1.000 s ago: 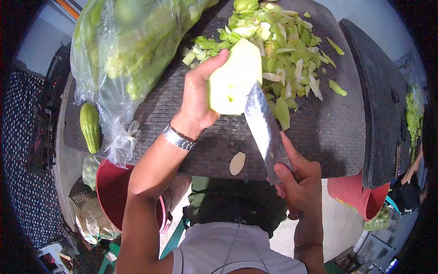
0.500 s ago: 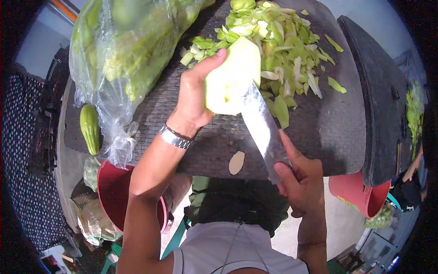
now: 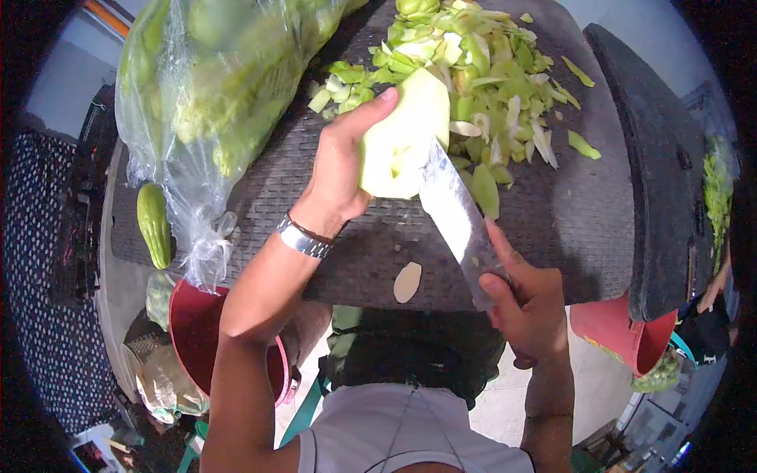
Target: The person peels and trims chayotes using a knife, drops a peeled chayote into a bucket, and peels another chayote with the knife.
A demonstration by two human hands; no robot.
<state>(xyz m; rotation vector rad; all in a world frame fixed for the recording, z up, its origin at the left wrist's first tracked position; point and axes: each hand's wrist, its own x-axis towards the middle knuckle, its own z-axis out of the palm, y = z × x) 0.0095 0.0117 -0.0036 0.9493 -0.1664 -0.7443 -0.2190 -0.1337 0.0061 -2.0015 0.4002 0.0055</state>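
A peeled, pale green vegetable (image 3: 404, 138) is held up above the table in my left hand (image 3: 341, 162), thumb on its near face, the other fingers hidden behind. My right hand (image 3: 527, 303) is closed round the handle of a wide-bladed knife (image 3: 455, 213). The blade's tip meets the lower right side of the vegetable, where a small notch shows in its face. Behind it lies a heap of green peelings (image 3: 493, 87). One pale oval slice (image 3: 408, 282) rests near the table's front edge.
On the dark woven table (image 3: 355, 272) a clear plastic bag (image 3: 221, 94) of green vegetables fills the left, with an unpeeled one (image 3: 154, 225) beside it. Red buckets stand below, at left (image 3: 197, 339) and right (image 3: 623, 331). A dark panel (image 3: 654, 181) stands at the right edge.
The knife and my right hand have shifted slightly down and right. My left hand moved a little left, then back right, still holding the vegetable.
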